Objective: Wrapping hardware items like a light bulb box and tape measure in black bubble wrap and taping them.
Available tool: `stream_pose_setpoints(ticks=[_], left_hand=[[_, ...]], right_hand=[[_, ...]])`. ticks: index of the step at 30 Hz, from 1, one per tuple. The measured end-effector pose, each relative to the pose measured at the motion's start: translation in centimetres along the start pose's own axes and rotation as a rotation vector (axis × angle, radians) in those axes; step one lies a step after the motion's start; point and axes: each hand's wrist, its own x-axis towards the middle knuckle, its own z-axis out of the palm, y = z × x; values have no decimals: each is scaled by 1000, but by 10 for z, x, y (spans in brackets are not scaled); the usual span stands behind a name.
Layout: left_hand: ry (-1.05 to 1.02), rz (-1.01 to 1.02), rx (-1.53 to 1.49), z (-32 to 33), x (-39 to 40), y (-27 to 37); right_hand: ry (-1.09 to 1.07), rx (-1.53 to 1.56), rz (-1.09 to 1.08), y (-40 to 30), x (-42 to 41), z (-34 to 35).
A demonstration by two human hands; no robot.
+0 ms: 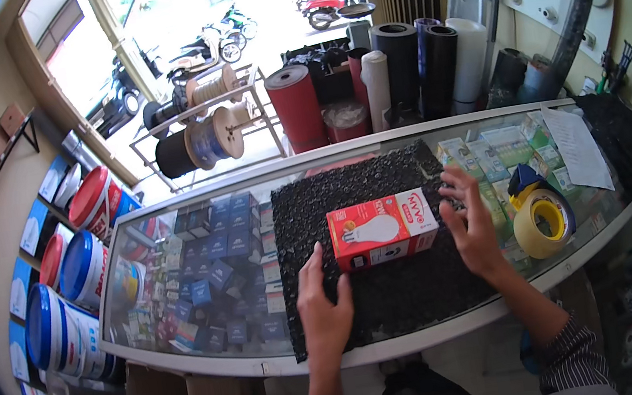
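A red and white light bulb box (382, 228) lies on a black textured mat (317, 203) on the glass counter. The printed bulb faces up. My left hand (322, 303) hovers at the box's near left corner, fingers apart and nothing in it. On the other side my right hand (468, 224) is held just off the box's right end, its fingers spread and empty. Neither hand seems to grip the box. What lies under the mat is mostly hidden.
Right of the mat sit a tape dispenser (526, 183) and a tape roll (538, 224), near a paper sheet (577, 145). Small boxes (222, 259) fill the glass display case (157, 341). Paint buckets (63, 336) line the left; material rolls (294, 103) and cable spools (213, 136) stand beyond.
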Motion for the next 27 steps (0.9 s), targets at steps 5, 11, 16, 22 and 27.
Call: stream_pose_setpoints(ticks=[5, 11, 16, 22, 27], left_hand=[[-128, 15, 1, -46, 43, 12], [-439, 196, 227, -14, 151, -23], [-452, 241, 359, 9, 178, -45], [-590, 183, 490, 16, 189, -49], [-452, 513, 682, 15, 188, -59]], right_hand=[[-70, -269, 88, 8, 65, -16], [-304, -651, 330, 55, 132, 4], [-454, -675, 74, 83, 152, 24], [-698, -511, 210, 79, 161, 20], [-625, -369, -7, 72, 152, 19]])
